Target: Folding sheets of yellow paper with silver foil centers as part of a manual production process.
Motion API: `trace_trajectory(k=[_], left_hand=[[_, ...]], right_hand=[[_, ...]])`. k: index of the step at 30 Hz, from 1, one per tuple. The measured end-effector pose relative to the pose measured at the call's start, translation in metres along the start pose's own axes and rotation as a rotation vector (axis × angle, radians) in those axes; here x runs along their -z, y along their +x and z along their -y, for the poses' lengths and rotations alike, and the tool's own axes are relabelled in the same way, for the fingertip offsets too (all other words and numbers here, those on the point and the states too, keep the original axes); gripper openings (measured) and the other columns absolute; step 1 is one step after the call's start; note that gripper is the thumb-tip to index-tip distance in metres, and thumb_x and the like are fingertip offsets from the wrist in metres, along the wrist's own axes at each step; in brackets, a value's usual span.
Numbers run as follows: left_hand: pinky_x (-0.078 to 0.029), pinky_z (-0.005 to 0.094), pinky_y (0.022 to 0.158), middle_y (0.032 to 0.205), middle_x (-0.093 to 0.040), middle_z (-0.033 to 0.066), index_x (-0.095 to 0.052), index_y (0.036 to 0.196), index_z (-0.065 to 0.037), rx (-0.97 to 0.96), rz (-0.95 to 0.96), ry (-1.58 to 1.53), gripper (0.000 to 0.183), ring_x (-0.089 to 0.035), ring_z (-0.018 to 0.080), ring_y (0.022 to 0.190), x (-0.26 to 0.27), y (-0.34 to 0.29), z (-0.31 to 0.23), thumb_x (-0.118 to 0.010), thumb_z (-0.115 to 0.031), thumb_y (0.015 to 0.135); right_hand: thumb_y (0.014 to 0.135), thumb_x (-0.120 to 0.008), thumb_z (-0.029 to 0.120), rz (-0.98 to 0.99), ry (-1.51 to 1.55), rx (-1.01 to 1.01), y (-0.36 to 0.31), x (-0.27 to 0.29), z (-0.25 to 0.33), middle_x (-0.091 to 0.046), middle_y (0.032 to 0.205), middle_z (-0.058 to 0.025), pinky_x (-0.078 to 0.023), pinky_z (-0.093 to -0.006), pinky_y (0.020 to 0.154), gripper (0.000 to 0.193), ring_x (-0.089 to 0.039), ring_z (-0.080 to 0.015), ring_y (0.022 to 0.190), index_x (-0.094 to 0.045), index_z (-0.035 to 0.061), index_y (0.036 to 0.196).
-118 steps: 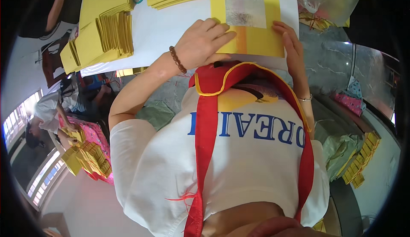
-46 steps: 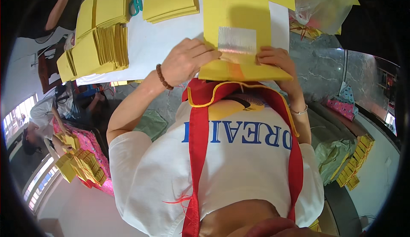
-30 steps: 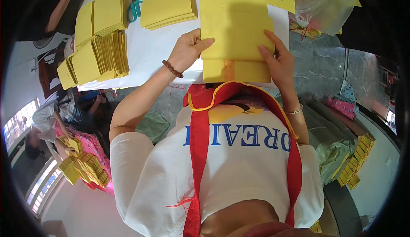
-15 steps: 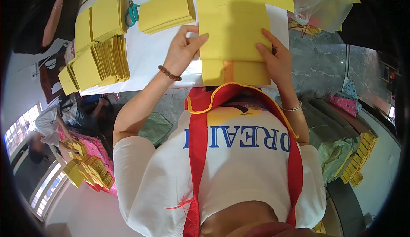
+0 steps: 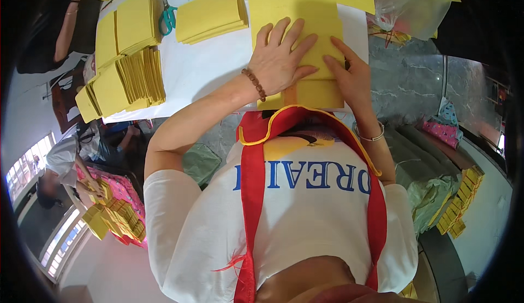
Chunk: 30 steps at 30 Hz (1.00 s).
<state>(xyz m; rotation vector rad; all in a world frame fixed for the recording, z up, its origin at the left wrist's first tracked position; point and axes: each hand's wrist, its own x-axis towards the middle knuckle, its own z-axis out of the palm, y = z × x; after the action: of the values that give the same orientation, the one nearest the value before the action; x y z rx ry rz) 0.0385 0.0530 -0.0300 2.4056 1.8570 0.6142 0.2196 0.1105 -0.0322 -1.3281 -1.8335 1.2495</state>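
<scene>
A yellow paper sheet (image 5: pixel 267 5) lies folded at the table's near edge in front of me. Below its fold shows more yellow paper (image 5: pixel 323 96) with an orange strip (image 5: pixel 290 96). Flat on the sheet rests my left hand (image 5: pixel 278 57), fingers spread, a brown bead bracelet at its wrist. At the sheet's right edge my right hand (image 5: pixel 352 76) pinches the paper, thumb on top and some fingers hidden beneath. To the left sits a short stack of folded yellow paper (image 5: pixel 210 16), beside teal-handled scissors (image 5: pixel 167 20).
Yellow paper bundles (image 5: pixel 139 76) crowd the left side of the white table (image 5: pixel 188 65). A clear plastic bag (image 5: pixel 417 8) stands beyond the right edge. Another person's arm (image 5: pixel 66 30) is at upper left. Farther left, someone handles yellow bundles (image 5: pixel 124 218) on a pink cloth.
My left hand has moved right from the sheet's left edge and now lies spread on top of it. The right hand stays at the right edge, and the sheet has shifted slightly left.
</scene>
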Motion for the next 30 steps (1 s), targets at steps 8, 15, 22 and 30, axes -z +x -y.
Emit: trace_trajectory(k=[8, 15, 22, 30], left_hand=[[-0.025, 0.0475, 0.097, 0.133, -0.037, 0.0152, -0.046, 0.127, -0.014, 0.027, 0.039, 0.000, 0.061, -0.032, 0.0337, 0.122, -0.001, -0.001, 0.000, -0.062, -0.044, 0.077], [-0.028, 0.0461, 0.095, 0.129, -0.042, 0.0135, -0.048, 0.125, -0.013, -0.022, -0.063, -0.051, 0.061, -0.036, 0.0327, 0.117, 0.006, -0.005, 0.003, -0.064, -0.044, 0.074], [-0.042, 0.0335, 0.071, 0.114, -0.053, 0.0131, -0.055, 0.114, -0.005, -0.195, 0.111, 0.184, 0.051, -0.051, 0.0250, 0.093, 0.007, -0.008, -0.011, -0.061, -0.038, 0.075], [-0.048, 0.0305, 0.068, 0.113, -0.057, 0.0136, -0.052, 0.118, -0.003, -0.149, 0.057, 0.292, 0.046, -0.056, 0.0214, 0.088, 0.009, -0.012, -0.008, -0.054, -0.018, 0.075]], right_hand=[[0.079, -0.062, 0.033, -0.040, -0.805, 0.642, -0.026, 0.010, 0.013, -0.035, 0.141, -0.0095, -0.028, -0.0527, 0.099, 0.051, -0.036, -0.0269, 0.127, -0.051, 0.0134, 0.126], [0.087, -0.048, 0.041, 0.307, -0.727, 0.482, -0.032, 0.010, -0.002, -0.031, 0.144, -0.0031, -0.012, -0.0594, 0.104, 0.056, -0.022, -0.0266, 0.135, -0.038, 0.0137, 0.135], [0.091, -0.043, 0.036, 0.362, -0.598, 0.375, -0.031, 0.014, 0.003, -0.032, 0.143, -0.0053, -0.013, -0.0563, 0.105, 0.050, -0.021, -0.0266, 0.135, -0.040, 0.0118, 0.134], [0.099, -0.027, 0.034, 0.147, 0.365, 0.104, -0.011, 0.026, -0.009, -0.055, 0.120, -0.0163, -0.034, -0.0362, 0.101, 0.050, -0.050, -0.0236, 0.114, -0.052, -0.0043, 0.117]])
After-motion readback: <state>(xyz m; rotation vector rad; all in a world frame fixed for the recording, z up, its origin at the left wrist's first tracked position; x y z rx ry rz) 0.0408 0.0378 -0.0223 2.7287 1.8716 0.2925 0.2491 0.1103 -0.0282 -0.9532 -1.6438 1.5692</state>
